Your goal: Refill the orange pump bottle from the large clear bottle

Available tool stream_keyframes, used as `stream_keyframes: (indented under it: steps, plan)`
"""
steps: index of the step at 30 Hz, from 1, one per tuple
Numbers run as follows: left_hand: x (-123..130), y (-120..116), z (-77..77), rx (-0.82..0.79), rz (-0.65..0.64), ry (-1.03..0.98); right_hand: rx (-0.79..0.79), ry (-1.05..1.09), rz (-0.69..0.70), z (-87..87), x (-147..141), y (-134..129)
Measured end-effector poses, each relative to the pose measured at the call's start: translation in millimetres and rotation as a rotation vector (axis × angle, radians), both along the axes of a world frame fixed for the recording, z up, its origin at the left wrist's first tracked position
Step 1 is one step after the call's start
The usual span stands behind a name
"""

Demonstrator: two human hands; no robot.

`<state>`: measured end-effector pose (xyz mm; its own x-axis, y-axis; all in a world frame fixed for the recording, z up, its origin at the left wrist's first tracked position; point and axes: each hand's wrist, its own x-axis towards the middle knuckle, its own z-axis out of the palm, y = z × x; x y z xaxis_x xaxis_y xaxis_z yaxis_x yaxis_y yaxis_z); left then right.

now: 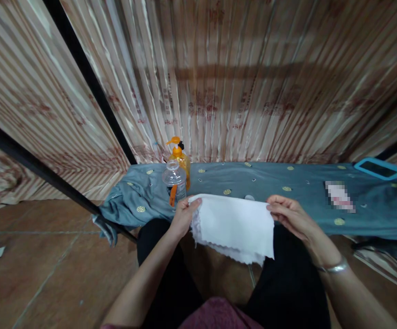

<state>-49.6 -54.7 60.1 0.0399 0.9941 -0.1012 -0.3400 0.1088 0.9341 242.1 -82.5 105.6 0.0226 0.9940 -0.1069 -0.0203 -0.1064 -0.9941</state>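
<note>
Between both hands [238, 212]: white cloth [234, 226], folded over, edges ragged.

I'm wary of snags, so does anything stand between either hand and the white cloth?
Nothing visible does: the left hand and right hand grip the upper corners of the white cloth directly. The clear bottle and orange pump bottle stand beyond the left hand.

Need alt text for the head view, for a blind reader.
Two hands, left and right, hold a folded white cloth by its upper corners. Beyond: a pump bottle and clear bottle on a teal sheet, before striped curtains.
</note>
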Motion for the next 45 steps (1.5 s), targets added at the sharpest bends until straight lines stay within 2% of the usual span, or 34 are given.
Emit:
stream_keyframes:
  steps: [5, 10, 13, 16, 20, 25, 28, 30, 33, 37, 41, 45]
  plan:
    - [14.9, -7.2, -8.3, 0.061, 0.05, 0.105, 0.035, 0.067, -0.053, -18.1, -30.0, -7.1]
    - [39.1, -30.8, -5.0, 0.097, -0.079, 0.053, 0.17, 0.018, 0.082, -28.3, -86.5, -29.9]
    - [41.4, -39.1, -7.8, 0.062, -0.067, -0.016, 0.252, -0.066, 0.193, -35.2, -101.5, -36.7]
    - [37.3, -39.6, -14.2, -0.043, -0.038, -0.041, 0.24, -0.125, 0.217, -45.6, -92.8, -36.8]
    - [39.1, -34.6, -20.5, -0.18, 0.011, -0.143, 0.195, -0.143, 0.002, -70.7, -73.4, -25.6]
    - [47.5, -17.0, -21.2, -0.191, 0.018, -0.292, -0.036, -0.006, 0.233, -102.2, -66.5, -9.6]
    - [46.3, 5.6, -28.5, -0.198, 0.099, -0.379, -0.072, 0.04, 0.19, -106.9, -54.2, 9.8]
    - [44.4, 23.8, -38.4, -0.206, 0.139, -0.38, -0.068, 0.022, 0.13, -105.4, -41.7, 32.5]
    - [43.5, 48.2, -57.5, -0.212, 0.16, -0.302, -0.056, -0.085, 0.072, -105.5, -27.2, 74.6]
    - [43.5, 65.8, -79.6, -0.202, 0.205, -0.15, -0.023, -0.31, 0.036, -117.3, -25.2, 118.3]
    - [41.8, 74.6, -88.4, -0.109, 0.167, -0.069, 0.042, -0.528, 0.028, -126.8, -25.3, 135.6]
    - [41.5, 83.7, -93.6, 0.028, 0.128, 0.047, 0.156, -0.745, -0.027, -121.8, -13.3, 135.4]
